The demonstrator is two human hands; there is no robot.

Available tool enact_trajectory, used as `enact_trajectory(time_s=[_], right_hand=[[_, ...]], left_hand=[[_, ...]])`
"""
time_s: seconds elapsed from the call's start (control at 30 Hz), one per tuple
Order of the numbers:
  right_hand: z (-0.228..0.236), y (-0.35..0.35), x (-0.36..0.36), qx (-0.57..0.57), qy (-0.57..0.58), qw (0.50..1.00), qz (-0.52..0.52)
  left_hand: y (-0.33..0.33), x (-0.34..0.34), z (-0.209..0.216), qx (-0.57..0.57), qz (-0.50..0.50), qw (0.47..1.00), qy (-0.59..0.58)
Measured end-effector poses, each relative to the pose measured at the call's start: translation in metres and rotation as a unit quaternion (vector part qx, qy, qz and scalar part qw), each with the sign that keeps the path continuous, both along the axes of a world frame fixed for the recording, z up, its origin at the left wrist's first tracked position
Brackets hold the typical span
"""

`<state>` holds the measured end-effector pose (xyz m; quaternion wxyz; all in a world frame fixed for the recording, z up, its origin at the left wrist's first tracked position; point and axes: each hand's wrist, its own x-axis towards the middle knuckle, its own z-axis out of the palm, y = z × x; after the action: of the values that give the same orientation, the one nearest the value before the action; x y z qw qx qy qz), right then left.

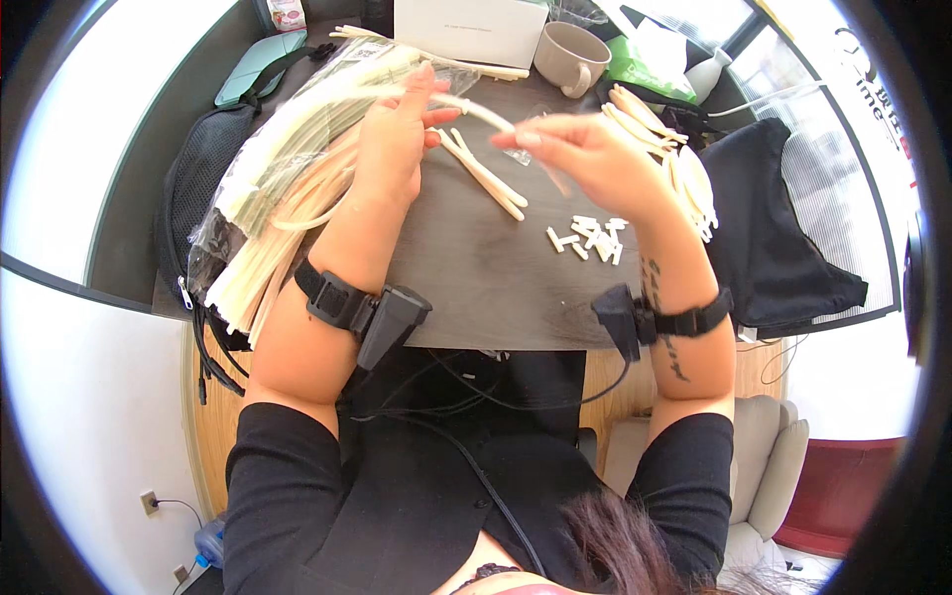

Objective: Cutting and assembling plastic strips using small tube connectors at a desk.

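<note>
My left grip (392,134) and right grip (590,159) grasp a pale bent tube (484,114) | toward the surface's (476,288) far edge | I should curve it gently.

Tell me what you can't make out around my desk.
All in the head view:
Right hand: fingers blurred, apparently by motion.
Pale strips: partly hidden by the left forearm.
White box: top cut off by the upper edge.
Small white pieces: too small for fine detail.
</note>
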<state>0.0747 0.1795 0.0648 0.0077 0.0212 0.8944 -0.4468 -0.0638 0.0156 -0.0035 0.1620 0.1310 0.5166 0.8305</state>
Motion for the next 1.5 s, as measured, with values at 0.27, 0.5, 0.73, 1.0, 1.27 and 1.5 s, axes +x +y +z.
enact_trajectory(time_s=[0.27, 0.5, 0.73, 1.0, 1.27, 1.5], right_hand=[[0.006, -0.007, 0.043, -0.231, 0.065, 0.963, 0.125], [-0.010, -0.017, 0.020, 0.109, 0.260, 0.950, 0.131], [-0.010, -0.029, 0.013, 0.188, 0.307, 0.926, 0.116], [-0.013, -0.012, 0.023, 0.036, 0.344, 0.935, 0.077], [-0.022, 0.003, 0.029, -0.081, 0.186, 0.974, 0.096], [-0.045, 0.016, 0.020, -0.084, 0.288, 0.949, 0.099]], left_hand=[[-0.006, 0.005, 0.005, 0.073, -0.183, 0.980, -0.041], [0.003, 0.024, 0.008, 0.054, -0.326, 0.943, -0.051], [0.008, 0.033, 0.000, 0.052, -0.332, 0.938, -0.084], [0.004, 0.025, 0.006, 0.032, -0.232, 0.972, 0.000], [-0.001, 0.019, 0.006, 0.042, -0.197, 0.979, 0.010], [-0.004, 0.014, 0.014, 0.116, -0.146, 0.982, 0.022]])
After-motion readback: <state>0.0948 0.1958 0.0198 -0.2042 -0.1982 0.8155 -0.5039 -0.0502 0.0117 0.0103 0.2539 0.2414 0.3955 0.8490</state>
